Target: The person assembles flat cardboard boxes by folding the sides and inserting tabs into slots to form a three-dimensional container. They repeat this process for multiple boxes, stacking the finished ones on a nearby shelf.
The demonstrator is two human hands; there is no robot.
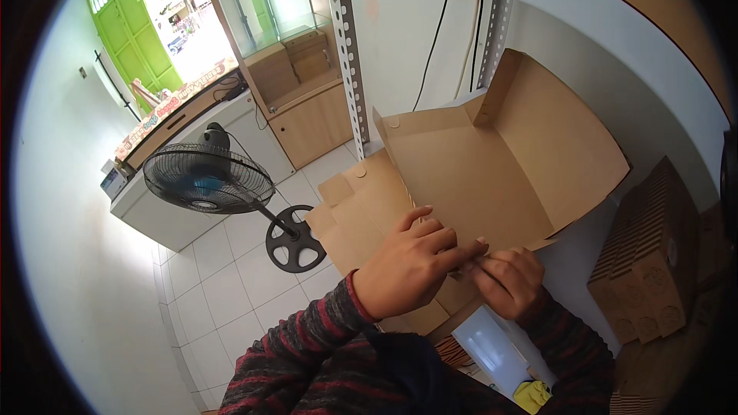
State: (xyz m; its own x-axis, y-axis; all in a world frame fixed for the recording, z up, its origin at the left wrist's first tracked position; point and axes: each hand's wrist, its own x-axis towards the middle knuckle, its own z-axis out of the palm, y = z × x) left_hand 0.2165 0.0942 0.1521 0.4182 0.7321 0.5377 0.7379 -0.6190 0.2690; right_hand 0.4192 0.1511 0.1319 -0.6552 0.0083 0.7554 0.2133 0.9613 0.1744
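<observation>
A partly folded brown cardboard box (492,177) lies in front of me, its right and far walls standing up. The box's flat lid panel (357,211) spreads out to the left, with small side flaps. My left hand (411,265) bends over the near edge of the box, fingers curled and pressed on the cardboard. Close beside it, my right hand (507,280) pinches the same near edge, its fingertips almost meeting those of the left. The bit of cardboard between the fingertips is mostly hidden.
Several cardboard boxes (646,261) are packed together at the right. A perforated metal shelf post (350,69) rises beyond the lid panel. On the tiled floor at the left stands a black fan (207,177). A yellow cloth (532,396) lies below my right forearm.
</observation>
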